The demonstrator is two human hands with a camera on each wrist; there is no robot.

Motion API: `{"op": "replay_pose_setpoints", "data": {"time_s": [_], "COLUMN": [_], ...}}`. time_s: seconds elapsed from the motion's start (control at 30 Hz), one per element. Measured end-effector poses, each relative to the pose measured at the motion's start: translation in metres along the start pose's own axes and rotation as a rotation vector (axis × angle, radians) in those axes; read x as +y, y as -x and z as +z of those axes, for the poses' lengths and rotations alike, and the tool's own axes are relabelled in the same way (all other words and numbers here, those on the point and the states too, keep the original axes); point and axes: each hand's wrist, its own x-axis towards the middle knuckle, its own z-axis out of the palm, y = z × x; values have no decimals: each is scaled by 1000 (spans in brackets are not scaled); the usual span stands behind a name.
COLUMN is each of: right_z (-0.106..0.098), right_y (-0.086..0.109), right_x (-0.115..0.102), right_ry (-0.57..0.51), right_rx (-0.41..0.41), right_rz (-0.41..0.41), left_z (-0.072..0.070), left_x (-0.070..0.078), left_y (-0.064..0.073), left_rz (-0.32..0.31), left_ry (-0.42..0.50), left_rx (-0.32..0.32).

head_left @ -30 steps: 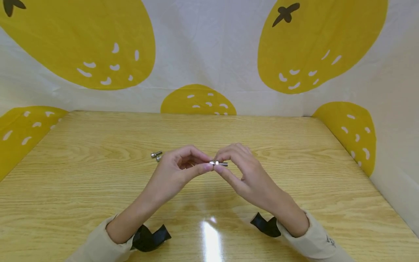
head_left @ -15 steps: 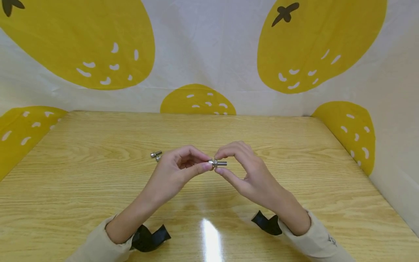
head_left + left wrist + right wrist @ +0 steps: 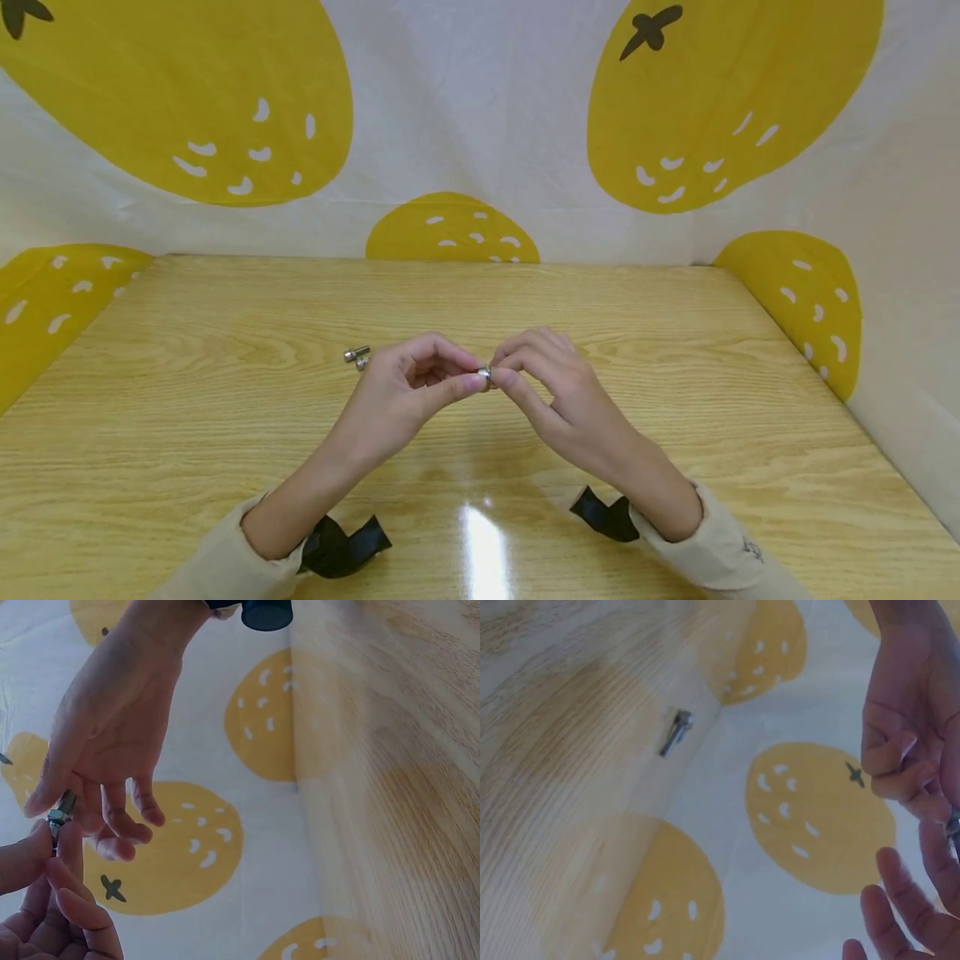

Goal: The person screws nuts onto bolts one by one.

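My left hand (image 3: 405, 383) pinches a silver bolt (image 3: 484, 377) between thumb and fingertips, low over the middle of the table. Facing it, my right hand (image 3: 558, 396) holds thumb and index finger around the bolt's nut, hiding most of the shank in the head view. The left wrist view shows the hex nut (image 3: 58, 817) on the bolt, its threaded end (image 3: 68, 800) pointing between the right thumb and fingers. At the edge of the right wrist view, only a bit of the held metal (image 3: 953, 825) shows.
Just left of my left hand, a loose socket-head bolt (image 3: 357, 354) lies on the wooden table (image 3: 225, 433), with another bolt (image 3: 362, 364) partly hidden behind the hand. A white curtain with yellow fruit print (image 3: 472, 125) surrounds the far and side edges.
My right thumb and index finger opened off the nut half a second ago, baring nut and shank, and have now closed over them again. The left hand stays put.
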Motion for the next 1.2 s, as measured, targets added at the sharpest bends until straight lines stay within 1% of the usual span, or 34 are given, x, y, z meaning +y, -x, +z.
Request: {"op": "replay_pose_setpoints", "data": {"time_s": [0.1, 0.2, 0.3, 0.4, 0.5, 0.73, 0.87, 1.03, 1.1, 1.2], "right_z": [-2, -3, -4, -2, -1, 0, 3, 1, -1, -2], "right_y": [1, 1, 1, 0, -1, 0, 0, 1, 1, 0], "right_x": [-1, -2, -2, 0, 0, -2, -2, -3, -4, -5], "right_ry": [3, -10, -20, -24, -23, -34, -13, 16, 13, -6], "right_rx": [-15, -16, 7, 32, 34, -13, -13, -21, -21, -14], "right_rz": [46, 49, 2, -70, -89, -17, 3, 55, 56, 26], "left_z": [0, 0, 0, -1, -1, 0, 1, 2, 1, 1], "left_x": [0, 0, 0, -1, -1, 0, 0, 0, 0, 0], "left_y": [0, 0, -1, -1, -1, 0, 0, 1, 1, 1], "left_rz": [-3, -9, -13, -10, -8, -13, -20, -26, -29, -29], "left_ry": [-2, -10, -13, -12, -14, -9, -9, -14, -25, -38], "left_rx": [3, 9, 12, 14, 17, 11, 6, 8, 12, 17]}}
